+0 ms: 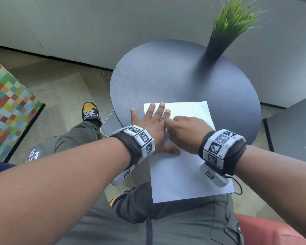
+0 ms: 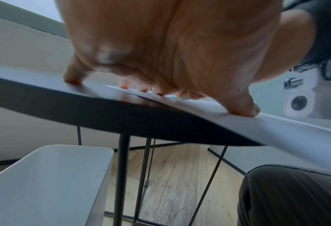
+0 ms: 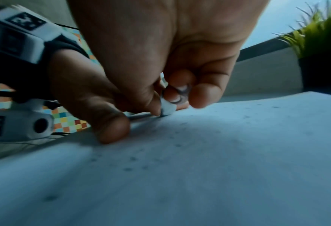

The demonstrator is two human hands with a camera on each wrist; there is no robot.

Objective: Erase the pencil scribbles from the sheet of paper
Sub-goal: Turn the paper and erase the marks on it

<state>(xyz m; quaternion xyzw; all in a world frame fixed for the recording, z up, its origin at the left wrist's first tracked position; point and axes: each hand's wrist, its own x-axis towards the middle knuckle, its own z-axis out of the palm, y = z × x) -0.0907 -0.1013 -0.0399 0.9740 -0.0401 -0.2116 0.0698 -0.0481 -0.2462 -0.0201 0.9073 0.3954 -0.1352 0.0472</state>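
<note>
A white sheet of paper (image 1: 184, 174) lies on the round dark table (image 1: 166, 76), its near end hanging over the edge above my lap. My left hand (image 1: 154, 121) presses flat on the sheet's upper left with fingers spread; the little finger rests on bare table. Just right of it, my right hand (image 1: 184, 128) is curled over the paper. In the right wrist view it pinches a small white eraser (image 3: 167, 107) whose tip touches the paper (image 3: 199, 168). Faint dark specks dot the sheet. The head view hides the eraser.
A black pot of green grass (image 1: 217, 45) stands at the table's far right. A white bin (image 2: 44, 183) sits on the floor under the table's left side, among thin black table legs (image 2: 122, 175). A multicoloured checked surface (image 1: 9, 106) lies to the left.
</note>
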